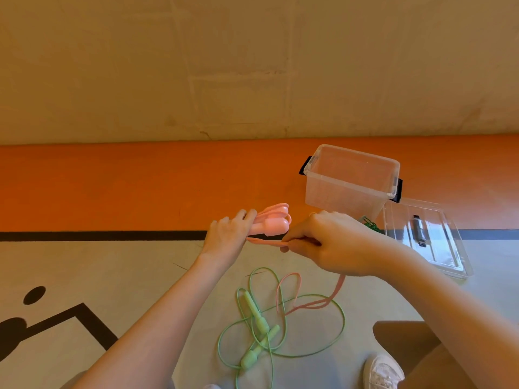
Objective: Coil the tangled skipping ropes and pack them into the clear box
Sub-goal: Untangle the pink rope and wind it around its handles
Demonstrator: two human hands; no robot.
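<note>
Now two hands (227,234) (331,242) grip one pink rope (273,220); one green rope (280,327) lies loose.

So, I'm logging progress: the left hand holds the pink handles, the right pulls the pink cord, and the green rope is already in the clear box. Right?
Not quite. The head view shows the green rope loose on the floor; the clear box holds nothing. The rest stands: the left hand holds the pink handles, and the right hand pulls the pink cord.

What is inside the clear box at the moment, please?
Nothing shows through the clear box; no rope is packed yet. A dark green tangle peeks out beside it, mostly hidden by the right hand.
</note>
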